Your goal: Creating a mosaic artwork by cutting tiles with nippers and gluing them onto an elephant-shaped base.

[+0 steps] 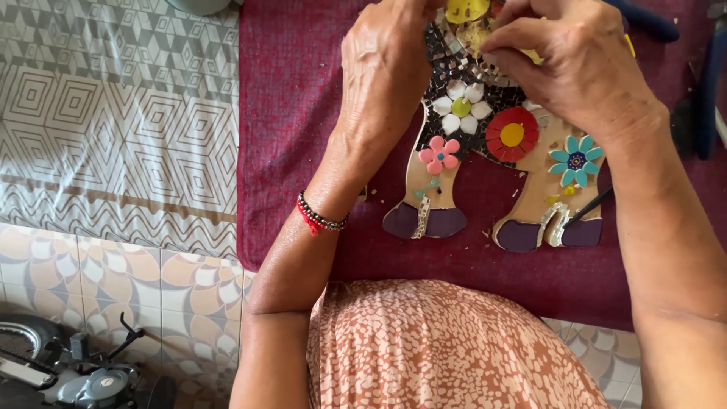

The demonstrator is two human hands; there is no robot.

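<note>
Together we bend our left hand [386,64] and right hand [575,64] over the wooden animal cutout [485,151] on the maroon cloth [303,113]; fingers curl, pinched near its mirror shards [462,57] as if steadying them; any held piece stays hidden.

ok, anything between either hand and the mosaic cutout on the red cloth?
Nothing visible. Both the left hand and the right hand already rest on the upper part of the mosaic cutout, fingertips at its small tiles. What the fingers pinch is hidden. The blue-handled tools lie off to the right, clear of both.
</note>
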